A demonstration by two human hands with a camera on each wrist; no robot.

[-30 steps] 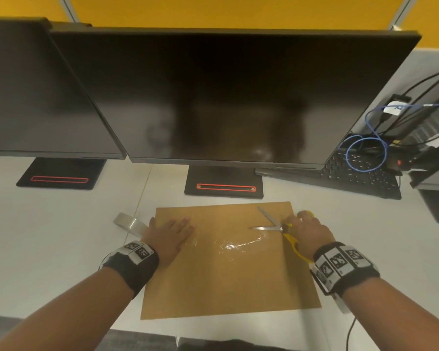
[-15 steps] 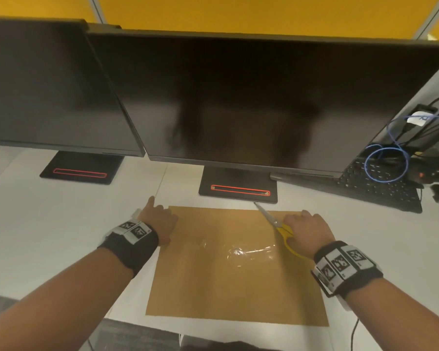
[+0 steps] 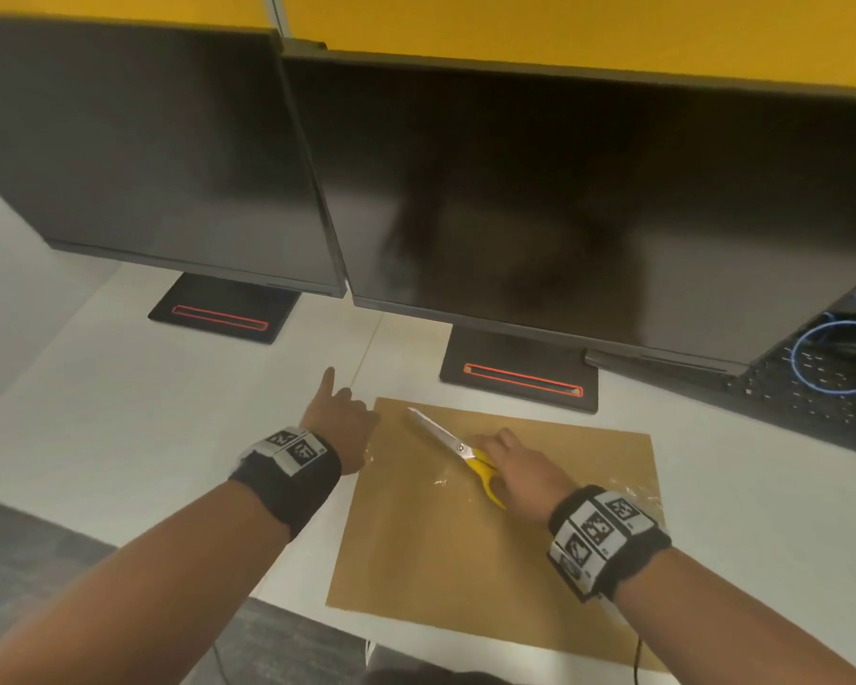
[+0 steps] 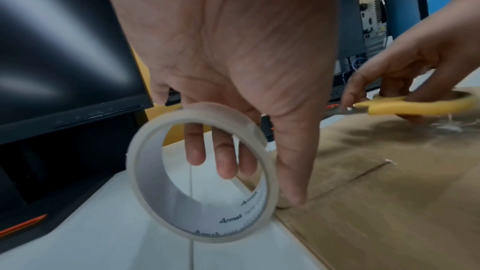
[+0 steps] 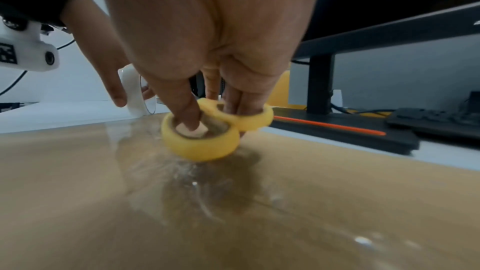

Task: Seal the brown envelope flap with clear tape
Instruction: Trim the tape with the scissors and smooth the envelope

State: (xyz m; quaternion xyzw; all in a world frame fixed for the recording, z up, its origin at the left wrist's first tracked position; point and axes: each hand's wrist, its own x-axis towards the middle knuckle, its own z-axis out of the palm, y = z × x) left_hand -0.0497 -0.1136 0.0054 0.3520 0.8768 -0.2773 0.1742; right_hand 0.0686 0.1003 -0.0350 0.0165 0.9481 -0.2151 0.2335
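The brown envelope (image 3: 490, 546) lies flat on the white desk (image 3: 119, 437), with crinkled clear tape (image 3: 443, 479) stuck across its middle. My left hand (image 3: 339, 422) is at the envelope's top left corner. It grips the clear tape roll (image 4: 182, 208) upright between thumb and fingers, thumb tip down on the envelope's edge (image 4: 389, 192), index finger pointing away. My right hand (image 3: 520, 472) holds yellow-handled scissors (image 3: 483, 467) low over the envelope (image 5: 311, 192), thumb in one loop (image 5: 202, 147). The blades (image 3: 433, 430) point up-left and look closed.
Two dark monitors (image 3: 589, 200) on black stands (image 3: 520, 373) rise just behind the envelope. A black keyboard (image 3: 811, 402) with a coiled blue cable (image 3: 836, 358) sits at the far right. The desk's front edge (image 3: 297, 605) runs under the envelope's near side.
My left hand left the envelope's face and took hold of the tape roll at its left edge. My right hand carried the scissors leftward, blades now angled up-left.
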